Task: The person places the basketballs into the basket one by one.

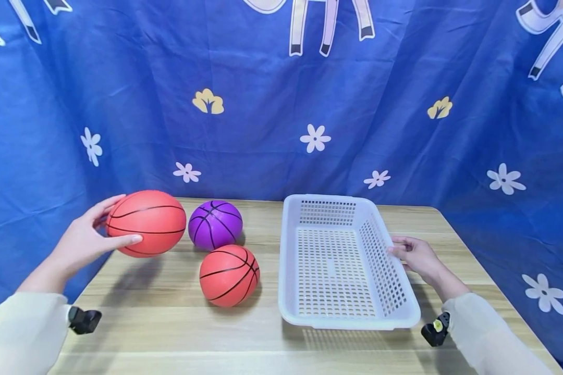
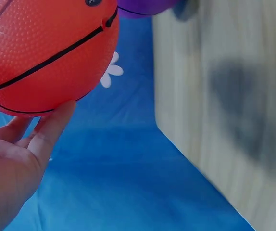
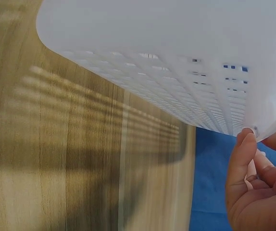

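At the left of the head view my left hand [image 1: 82, 242] holds a red toy basketball [image 1: 146, 224] above the table, thumb across its front and fingers round its far side. The left wrist view shows fingertips against the underside of this ball [image 2: 51, 62]. My right hand [image 1: 419, 256] pinches the right rim of a white plastic basket [image 1: 286, 260], thumb on the rim. From the right wrist camera, fingers [image 3: 241, 163] curl at the basket's edge [image 3: 152, 24]. No ball lies inside the basket. Whether its base fully touches the table I cannot tell.
A purple toy basketball [image 1: 215, 225] sits on the wooden table [image 1: 178, 333] right of the held ball. Nearer me is a second red basketball [image 1: 230, 276], left of the basket. A blue patterned curtain [image 1: 262, 140] hangs behind and beside the table.
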A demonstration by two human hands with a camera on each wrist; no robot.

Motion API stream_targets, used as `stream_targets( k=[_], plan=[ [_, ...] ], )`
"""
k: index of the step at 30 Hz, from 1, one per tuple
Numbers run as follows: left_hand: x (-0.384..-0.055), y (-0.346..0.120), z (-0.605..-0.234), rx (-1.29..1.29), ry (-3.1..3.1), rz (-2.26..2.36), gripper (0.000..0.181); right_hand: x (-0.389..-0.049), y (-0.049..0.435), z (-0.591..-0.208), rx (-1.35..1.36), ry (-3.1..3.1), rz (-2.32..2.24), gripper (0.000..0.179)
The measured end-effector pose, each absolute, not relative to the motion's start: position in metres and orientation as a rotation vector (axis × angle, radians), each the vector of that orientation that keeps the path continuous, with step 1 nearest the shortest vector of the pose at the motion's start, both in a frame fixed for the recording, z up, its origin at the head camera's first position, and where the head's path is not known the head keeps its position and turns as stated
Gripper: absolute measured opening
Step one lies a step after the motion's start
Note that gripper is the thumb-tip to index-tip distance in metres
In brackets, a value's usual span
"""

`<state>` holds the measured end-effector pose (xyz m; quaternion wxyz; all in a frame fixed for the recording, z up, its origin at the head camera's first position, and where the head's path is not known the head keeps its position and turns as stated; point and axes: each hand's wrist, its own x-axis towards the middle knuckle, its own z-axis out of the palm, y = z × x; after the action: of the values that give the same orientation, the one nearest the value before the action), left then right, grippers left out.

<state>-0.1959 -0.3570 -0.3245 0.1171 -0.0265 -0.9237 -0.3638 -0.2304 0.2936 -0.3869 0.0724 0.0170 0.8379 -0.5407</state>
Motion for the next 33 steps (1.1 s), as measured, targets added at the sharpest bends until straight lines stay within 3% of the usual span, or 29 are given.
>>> stream_targets(
  k=[16, 33],
  plan=[
    [-0.239, -0.301, -0.292, -0.203, -2.626, -1.163, 0.090, -0.232, 0.293, -0.387, 0.068, 2.540, -1.607, 0.049],
    [-0.284, -0.229, -0.284, -0.347, -2.570, -1.359, 0.092, -0.232, 0.293, -0.388, 0.058, 2.551, -1.602, 0.049]
  ],
)
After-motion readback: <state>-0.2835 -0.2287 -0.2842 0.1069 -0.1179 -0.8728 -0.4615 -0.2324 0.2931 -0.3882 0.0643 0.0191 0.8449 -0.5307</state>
